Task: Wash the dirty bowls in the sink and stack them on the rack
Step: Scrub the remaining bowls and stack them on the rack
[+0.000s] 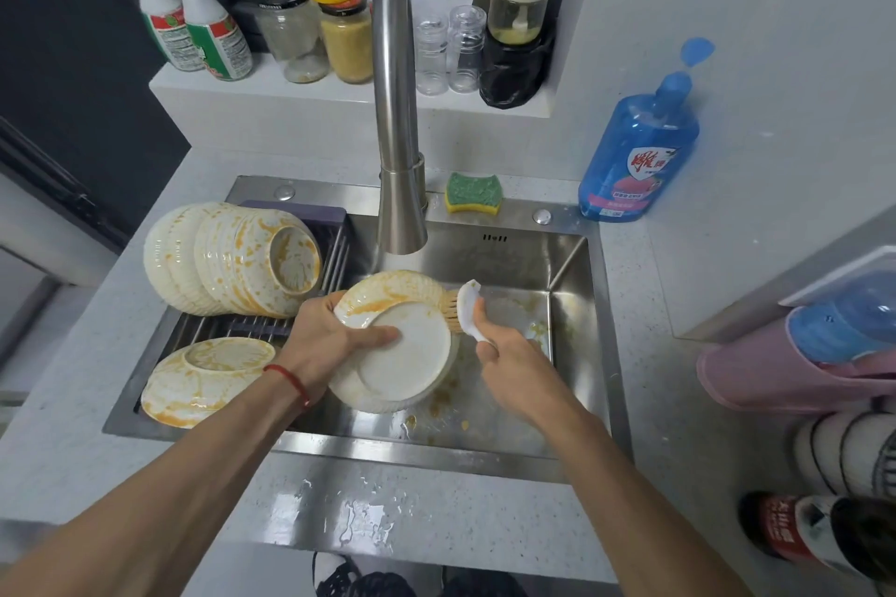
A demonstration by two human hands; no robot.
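My left hand (334, 339) grips a white bowl (412, 368) smeared with orange sauce, tilted bottom-up over the steel sink (572, 267). A second stained bowl rim (388, 291) shows right behind it, under the tap. My right hand (504, 354) holds a white-handled dish brush (465, 310), its bristles against the bowl's right side. On the rack (232, 327) across the sink's left half lies a sideways stack of several dirty bowls (232, 259). One more dirty bowl (208, 378) sits upside down at the rack's front.
The tall steel faucet (397, 121) rises over the sink's middle. A green-and-yellow sponge (474, 193) lies on the back rim, with a blue soap bottle (635, 150) to its right. Jars and spray bottles line the ledge (310, 92) behind. Orange residue dots the sink floor.
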